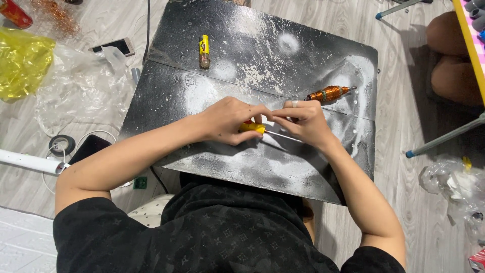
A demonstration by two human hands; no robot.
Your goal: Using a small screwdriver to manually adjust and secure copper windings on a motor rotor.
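Observation:
My left hand (227,120) is closed around the yellow handle of a small screwdriver (252,127), whose thin metal shaft runs to the right under my right hand (302,121). My right hand pinches something small and thin at the fingertips, just above the shaft; what it is I cannot make out. A ring sits on one finger of that hand. Both hands rest over a black board (262,65) dusted with white powder. A copper-wound motor part (328,93) lies just beyond my right hand. A yellow lighter (204,50) lies farther back.
To the left on the wooden floor are a phone (115,46), clear plastic sheeting (76,86), a yellow bag (20,63), a tape roll (61,144) and a white tube (30,162). Another person's knees (452,60) are at the upper right, beside blue-tipped metal legs (444,136).

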